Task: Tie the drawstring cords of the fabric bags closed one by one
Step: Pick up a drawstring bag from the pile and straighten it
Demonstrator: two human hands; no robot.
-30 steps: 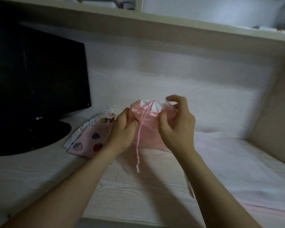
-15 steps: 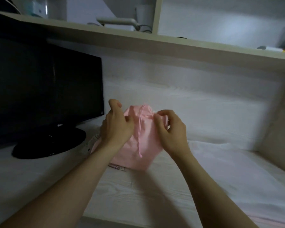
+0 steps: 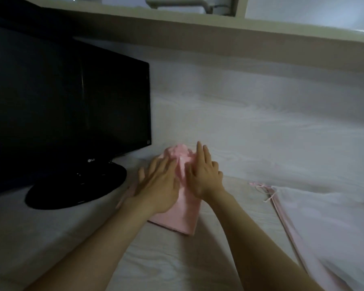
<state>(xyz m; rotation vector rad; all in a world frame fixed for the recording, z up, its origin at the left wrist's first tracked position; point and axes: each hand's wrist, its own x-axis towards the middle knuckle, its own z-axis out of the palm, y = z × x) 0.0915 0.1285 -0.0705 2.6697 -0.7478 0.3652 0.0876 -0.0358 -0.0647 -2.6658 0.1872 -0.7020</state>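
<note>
Two flat palms, our left hand (image 3: 158, 185) and right hand (image 3: 204, 175), press the pink bag (image 3: 177, 219) onto the tabletop (image 3: 51, 227), each grip wide, probably smoothing it.

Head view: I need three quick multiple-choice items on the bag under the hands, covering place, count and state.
1. Where is the pink fabric drawstring bag?
A. on the upper shelf
B. on the white wood-grain desk, right of the black flat monitor
C. held in the air

2. How many hands touch it?
A. none
B. one
C. two

3. The fingers are:
A. curled round a cord
B. straight, pressing flat
C. clenched, empty

Answers:
1. B, as the bag lies flat on the desk beside the monitor's stand.
2. C, as the left hand and right hand both rest on it.
3. B, as the visible fingers lie extended on the fabric.
</note>
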